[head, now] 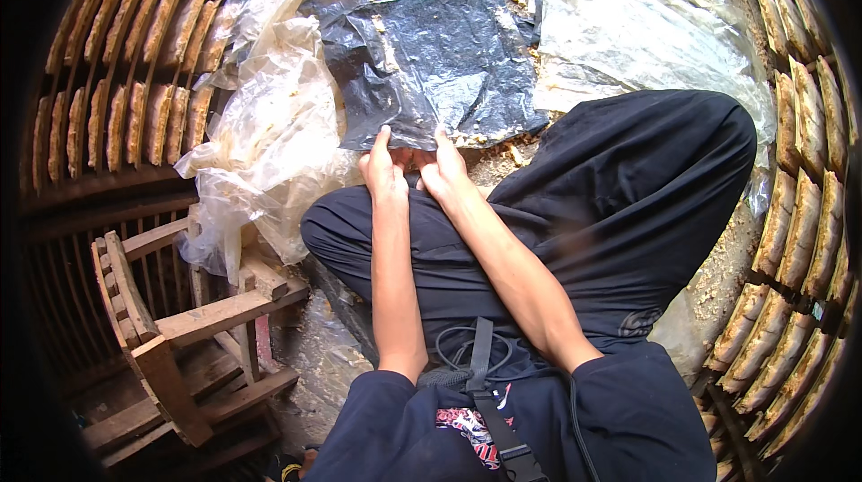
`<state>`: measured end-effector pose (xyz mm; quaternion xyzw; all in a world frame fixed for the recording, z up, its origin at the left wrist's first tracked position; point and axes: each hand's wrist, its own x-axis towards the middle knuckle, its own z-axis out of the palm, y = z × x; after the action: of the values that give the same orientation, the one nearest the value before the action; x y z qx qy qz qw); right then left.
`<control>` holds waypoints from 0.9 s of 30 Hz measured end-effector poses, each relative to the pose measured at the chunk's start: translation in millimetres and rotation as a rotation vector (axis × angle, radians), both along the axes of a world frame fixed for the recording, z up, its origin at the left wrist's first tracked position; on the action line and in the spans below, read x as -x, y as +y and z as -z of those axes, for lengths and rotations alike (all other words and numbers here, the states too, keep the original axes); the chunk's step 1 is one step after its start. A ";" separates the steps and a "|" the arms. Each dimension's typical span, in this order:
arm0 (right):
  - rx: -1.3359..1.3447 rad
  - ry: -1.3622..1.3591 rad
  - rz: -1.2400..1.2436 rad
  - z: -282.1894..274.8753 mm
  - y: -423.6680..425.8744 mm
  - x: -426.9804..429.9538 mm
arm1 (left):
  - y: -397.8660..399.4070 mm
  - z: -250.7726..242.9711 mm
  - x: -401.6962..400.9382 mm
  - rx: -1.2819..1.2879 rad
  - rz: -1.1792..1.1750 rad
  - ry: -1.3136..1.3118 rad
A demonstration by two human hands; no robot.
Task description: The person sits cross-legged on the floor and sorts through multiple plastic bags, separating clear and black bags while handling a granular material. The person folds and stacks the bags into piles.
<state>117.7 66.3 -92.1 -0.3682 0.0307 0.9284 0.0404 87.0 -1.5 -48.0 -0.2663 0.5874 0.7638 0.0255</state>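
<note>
A crumpled black plastic sheet (444,44) lies spread before my crossed legs, with pale crumbs scattered over it. My left hand (385,169) pinches its near edge, thumb on top and fingers curled beneath. Close beside it, my right hand (439,169) grips the same edge in the same way. Left of the black sheet is a bunched heap of clear plastic sheeting (276,98). To the right, a whitish clear plastic sheet (633,31) lies flatter on the floor, partly behind my raised knee. The fingers under the edge are mostly hidden.
Racks of light-brown slabs stand at the left (161,24) and the right (801,213). A wooden stool-like frame (215,317) is at the lower left, touched by the hanging clear plastic. Crumbs litter the floor (727,260) near my right knee.
</note>
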 end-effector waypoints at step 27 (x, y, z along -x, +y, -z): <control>-0.030 -0.096 -0.030 -11.3 16.6 -8.6 | -17.7 -6.2 24.4 -0.122 -0.075 0.080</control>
<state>126.2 82.9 -80.7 -0.4121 0.0093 0.9105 0.0333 62.5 -19.2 -41.7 -0.2553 0.5297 0.8088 -0.0106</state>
